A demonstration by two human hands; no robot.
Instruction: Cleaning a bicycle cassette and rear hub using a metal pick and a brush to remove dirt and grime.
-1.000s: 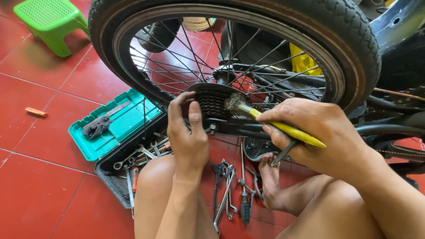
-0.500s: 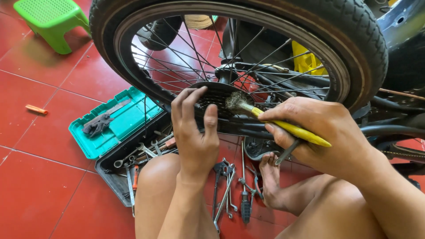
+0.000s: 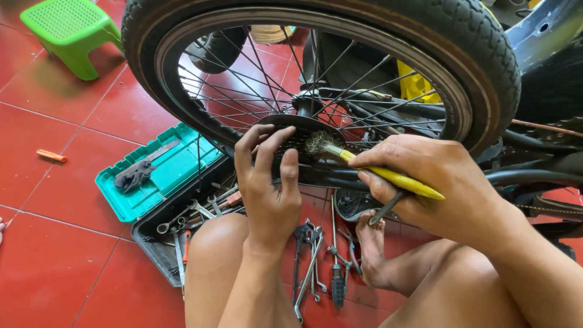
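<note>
At the hub of the bicycle wheel (image 3: 340,73), the left hand (image 3: 270,182) has climbed over the last second: its fingers, which lay against the side of the sprocket cluster (image 3: 297,143), now reach over the cluster's top edge, with the thumb pressed up along its face. That shift looks like a fresh purchase on the cogs, either to steady them or to turn a new stretch toward the brush. The right hand (image 3: 425,182) has hardly moved; it stays closed around the yellow-handled brush (image 3: 376,170), whose frayed bristles touch the cluster just right of the left fingertips. A thin dark rod pokes down out of the same fist; what it is cannot be told.

The left forearm rises steeply from between the knees, wrist straight, palm toward the wheel, fingers curled onto the cogs rather than shut around anything. The right forearm comes in from the lower right, knuckles up, the brush pointing left and slightly up.

Below the left hand, spanners and pliers (image 3: 316,267) lie on the red tile floor; further left sits an open toolbox with a teal lid (image 3: 155,176).
</note>
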